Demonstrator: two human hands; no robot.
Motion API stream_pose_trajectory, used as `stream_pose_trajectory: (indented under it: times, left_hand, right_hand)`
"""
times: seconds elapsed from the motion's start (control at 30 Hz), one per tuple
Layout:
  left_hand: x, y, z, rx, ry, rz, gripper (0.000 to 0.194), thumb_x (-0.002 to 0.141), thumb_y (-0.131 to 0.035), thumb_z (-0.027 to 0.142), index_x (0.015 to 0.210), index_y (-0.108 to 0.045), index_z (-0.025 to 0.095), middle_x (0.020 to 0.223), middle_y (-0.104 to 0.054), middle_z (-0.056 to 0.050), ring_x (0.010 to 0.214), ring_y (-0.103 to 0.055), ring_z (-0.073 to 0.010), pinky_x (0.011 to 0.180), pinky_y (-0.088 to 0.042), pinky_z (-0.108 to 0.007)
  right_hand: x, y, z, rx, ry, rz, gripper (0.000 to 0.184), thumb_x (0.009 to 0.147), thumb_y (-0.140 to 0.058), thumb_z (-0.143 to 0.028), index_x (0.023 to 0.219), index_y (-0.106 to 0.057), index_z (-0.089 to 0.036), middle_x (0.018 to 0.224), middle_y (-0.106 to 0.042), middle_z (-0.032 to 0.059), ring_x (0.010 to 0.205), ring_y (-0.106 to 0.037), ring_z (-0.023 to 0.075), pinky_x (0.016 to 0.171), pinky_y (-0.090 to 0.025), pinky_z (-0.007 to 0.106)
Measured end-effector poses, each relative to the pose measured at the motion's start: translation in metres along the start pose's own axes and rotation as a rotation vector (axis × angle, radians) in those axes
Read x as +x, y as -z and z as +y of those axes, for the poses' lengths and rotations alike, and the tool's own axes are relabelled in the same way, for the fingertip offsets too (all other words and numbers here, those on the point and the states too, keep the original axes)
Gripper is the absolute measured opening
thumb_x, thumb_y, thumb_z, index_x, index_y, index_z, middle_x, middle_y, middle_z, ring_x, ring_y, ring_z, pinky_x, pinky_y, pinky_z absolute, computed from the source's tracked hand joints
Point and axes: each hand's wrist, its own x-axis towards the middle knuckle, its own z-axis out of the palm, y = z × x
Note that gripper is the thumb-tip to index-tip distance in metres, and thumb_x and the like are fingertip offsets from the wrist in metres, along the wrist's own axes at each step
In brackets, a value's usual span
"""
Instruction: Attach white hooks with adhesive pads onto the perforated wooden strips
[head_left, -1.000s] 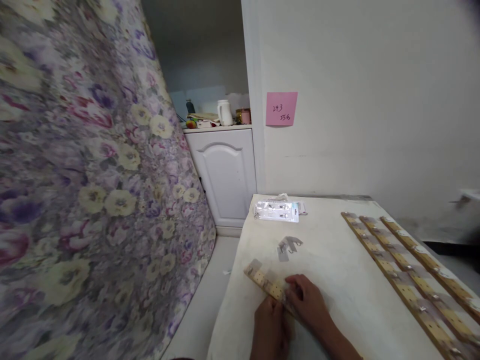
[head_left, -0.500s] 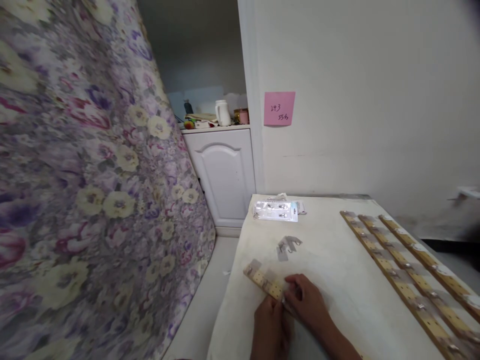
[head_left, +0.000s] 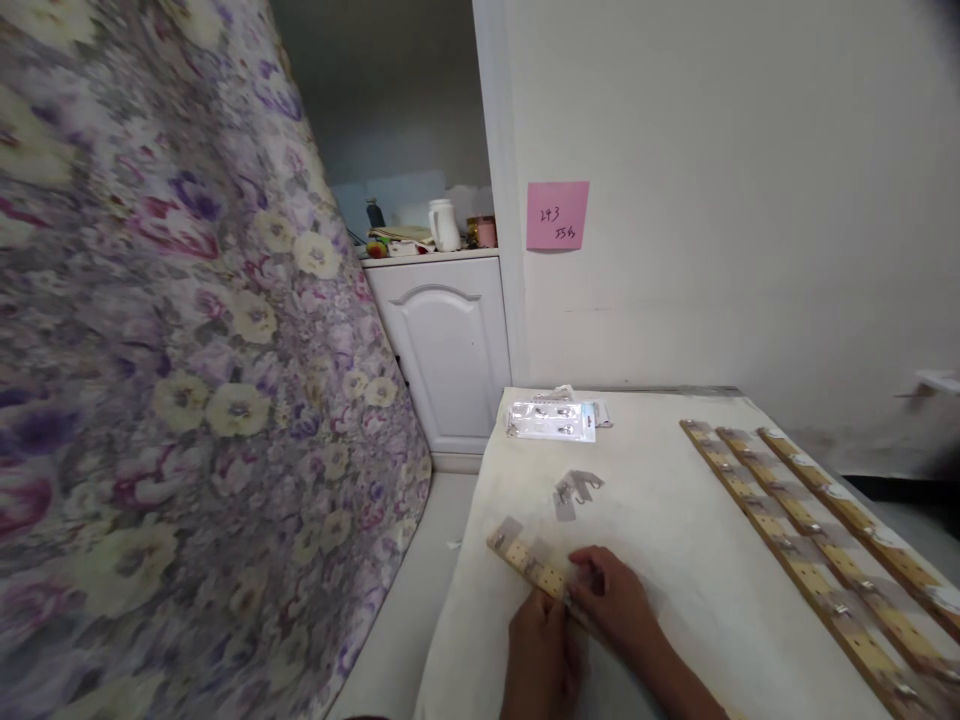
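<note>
A narrow wooden strip (head_left: 517, 556) with rows of small holes slants across the near part of the table. Clear plates and small metal pieces are fixed along it. My left hand (head_left: 534, 645) is closed round the strip's near part, thumb up beside the edge. Bent over the same stretch from the right is my right hand (head_left: 613, 598), its thumb and fingers pinched together at the strip. What sits between those fingertips is too small and covered to name. Beyond the hands lie several loose clear plates with metal hooks (head_left: 576, 490).
Three long wooden strips (head_left: 780, 540) with clear plates and metal hooks run along the table's right side. A blister pack (head_left: 555, 421) lies at the far left corner of the white-covered table (head_left: 645, 450). A floral curtain (head_left: 225, 400) hangs to the left; a wall stands behind.
Almost nothing differs. Both hands stay at the strip, with only a slight shift of the right fingers.
</note>
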Motion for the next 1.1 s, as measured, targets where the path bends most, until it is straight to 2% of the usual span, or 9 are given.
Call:
stream_pose_trajectory:
  times: [0.23, 0.4, 0.57, 0.73, 0.9, 0.97, 1.1]
  left_hand:
    - [0.003, 0.000, 0.000, -0.087, 0.053, -0.041, 0.018, 0.077, -0.053, 0.034, 0.066, -0.057, 0.021, 0.053, -0.061, 0.000, 0.062, -0.059, -0.0191, 0.060, -0.041, -0.027]
    - [-0.001, 0.003, 0.003, -0.087, 0.097, -0.100, 0.021, 0.078, -0.051, 0.039, 0.069, -0.058, 0.020, 0.046, -0.059, 0.001, 0.048, -0.057, -0.0172, 0.051, -0.040, -0.027]
    - [-0.002, 0.003, 0.002, -0.072, 0.093, -0.126, 0.026, 0.079, -0.049, 0.045, 0.069, -0.053, 0.021, 0.041, -0.056, 0.003, 0.035, -0.050, -0.0143, 0.042, -0.035, -0.025]
    - [-0.003, 0.001, -0.005, -0.125, 0.040, -0.148, 0.034, 0.081, -0.040, 0.054, 0.069, -0.045, 0.023, 0.041, -0.054, 0.005, 0.029, -0.044, -0.0122, 0.032, -0.025, -0.022]
    - [-0.008, 0.003, -0.010, -0.220, 0.000, -0.146, 0.025, 0.083, -0.036, 0.044, 0.068, -0.039, 0.023, 0.043, -0.053, 0.006, 0.027, -0.041, -0.0086, 0.030, -0.020, -0.019]
    - [-0.011, 0.005, -0.009, -0.221, -0.001, -0.130, 0.023, 0.083, -0.037, 0.039, 0.066, -0.038, 0.023, 0.042, -0.053, 0.006, 0.027, -0.041, -0.0081, 0.030, -0.020, -0.018]
    - [-0.016, 0.004, -0.011, -0.212, 0.015, -0.127, 0.021, 0.081, -0.039, 0.036, 0.064, -0.038, 0.023, 0.040, -0.050, 0.008, 0.026, -0.038, -0.0069, 0.029, -0.020, -0.017]
  right_hand:
    - [0.005, -0.001, 0.005, 0.027, -0.032, -0.022, 0.036, 0.064, -0.057, -0.023, 0.100, -0.061, -0.023, 0.090, -0.065, 0.0022, 0.081, -0.061, 0.0193, 0.073, -0.045, 0.030]
    - [0.004, 0.000, -0.001, 0.045, -0.037, -0.035, 0.041, 0.063, -0.057, -0.022, 0.104, -0.060, -0.024, 0.096, -0.065, 0.0020, 0.086, -0.061, 0.0190, 0.075, -0.044, 0.029]
    - [-0.001, 0.000, -0.009, -0.010, 0.005, 0.007, 0.037, 0.065, -0.053, -0.018, 0.101, -0.061, -0.023, 0.096, -0.064, 0.0021, 0.090, -0.060, 0.0177, 0.080, -0.043, 0.029]
    - [-0.005, 0.004, -0.009, -0.051, 0.048, 0.052, 0.034, 0.067, -0.055, -0.021, 0.100, -0.060, -0.020, 0.096, -0.062, 0.0039, 0.082, -0.059, 0.0174, 0.076, -0.044, 0.029]
    - [-0.024, 0.028, -0.011, -0.064, 0.097, 0.130, 0.028, 0.075, -0.048, -0.023, 0.101, -0.058, -0.020, 0.092, -0.062, 0.0028, 0.073, -0.057, 0.0158, 0.074, -0.045, 0.029]
    - [-0.039, 0.042, -0.009, -0.105, 0.083, 0.115, 0.024, 0.076, -0.049, -0.024, 0.098, -0.058, -0.021, 0.088, -0.062, 0.0024, 0.076, -0.058, 0.0172, 0.074, -0.045, 0.030]
    - [-0.073, 0.063, 0.006, -0.217, 0.096, 0.084, 0.021, 0.071, -0.057, -0.026, 0.091, -0.061, -0.020, 0.097, -0.061, 0.0061, 0.093, -0.055, 0.0219, 0.084, -0.043, 0.033]
